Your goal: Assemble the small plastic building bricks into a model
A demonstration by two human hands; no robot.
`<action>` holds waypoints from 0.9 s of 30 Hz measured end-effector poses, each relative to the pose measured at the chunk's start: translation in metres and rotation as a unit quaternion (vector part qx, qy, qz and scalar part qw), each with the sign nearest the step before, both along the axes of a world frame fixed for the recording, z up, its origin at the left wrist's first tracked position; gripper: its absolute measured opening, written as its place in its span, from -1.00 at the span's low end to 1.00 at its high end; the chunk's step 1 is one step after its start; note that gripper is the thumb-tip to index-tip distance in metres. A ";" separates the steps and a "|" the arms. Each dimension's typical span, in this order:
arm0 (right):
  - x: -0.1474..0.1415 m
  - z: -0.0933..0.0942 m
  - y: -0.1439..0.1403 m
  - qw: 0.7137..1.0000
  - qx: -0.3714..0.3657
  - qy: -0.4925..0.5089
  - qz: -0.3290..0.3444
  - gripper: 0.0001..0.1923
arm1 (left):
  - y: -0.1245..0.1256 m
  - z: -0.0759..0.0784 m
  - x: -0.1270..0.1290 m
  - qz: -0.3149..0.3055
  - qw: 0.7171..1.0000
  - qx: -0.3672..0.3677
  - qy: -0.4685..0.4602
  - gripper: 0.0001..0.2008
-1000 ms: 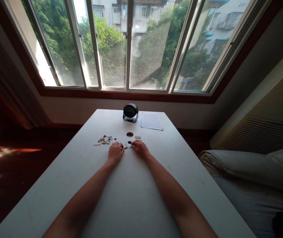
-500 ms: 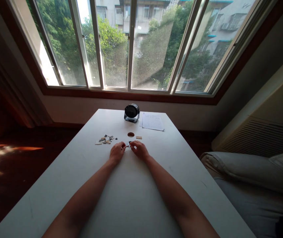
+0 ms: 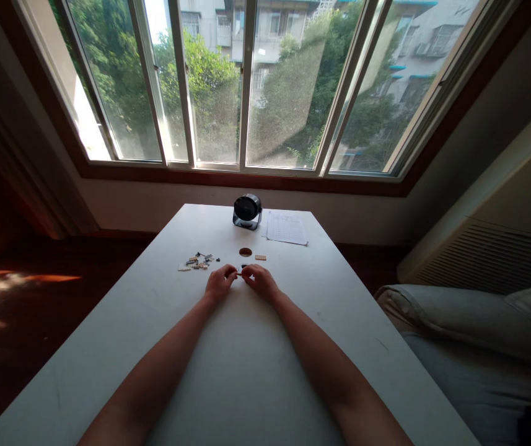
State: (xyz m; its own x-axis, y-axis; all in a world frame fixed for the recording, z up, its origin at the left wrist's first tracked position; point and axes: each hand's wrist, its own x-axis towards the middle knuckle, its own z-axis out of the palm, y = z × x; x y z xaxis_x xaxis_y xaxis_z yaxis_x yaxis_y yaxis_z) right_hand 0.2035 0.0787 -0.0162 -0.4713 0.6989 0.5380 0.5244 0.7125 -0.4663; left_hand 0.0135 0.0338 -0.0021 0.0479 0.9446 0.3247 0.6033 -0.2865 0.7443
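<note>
My left hand (image 3: 221, 280) and my right hand (image 3: 259, 279) meet over the middle of the white table (image 3: 241, 347), fingertips close together. Between them is a small dark piece with a thin pale loop (image 3: 241, 269); its kind is too small to make out. Both hands are pinched closed at it, and the fingers cover most of it. Left of my left hand lies a loose pile of small tan, grey and black building pieces (image 3: 196, 262). A flat tan studded plate (image 3: 260, 257) rests just beyond my right hand.
A round hole (image 3: 245, 252) opens in the tabletop beyond my hands. Farther back stand a small black desk fan (image 3: 247, 210) and printed paper sheets (image 3: 287, 228). A sofa with cushions (image 3: 469, 322) is right of the table, and a window fills the far wall.
My fingertips have shifted slightly around the small piece, and the pale loop shows less than before. The pile, plate, fan and paper stay put.
</note>
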 end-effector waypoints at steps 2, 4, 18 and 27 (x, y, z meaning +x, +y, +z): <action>0.000 0.000 -0.001 1.000 0.000 0.003 -0.005 -0.96 | 0.001 0.000 0.000 0.001 1.000 -0.003 -0.005 -0.82; 0.000 0.000 -0.001 1.000 -0.001 0.009 -0.012 -0.97 | 0.001 -0.001 0.001 0.008 1.000 -0.006 -0.002 -0.83; -0.001 0.002 -0.002 0.999 -0.037 0.037 0.011 -0.86 | -0.004 0.008 0.005 0.017 0.998 -0.048 0.028 -0.80; 0.001 -0.004 0.002 0.998 -0.046 0.043 0.005 -0.88 | -0.003 0.004 0.005 0.027 0.998 -0.033 0.052 -0.81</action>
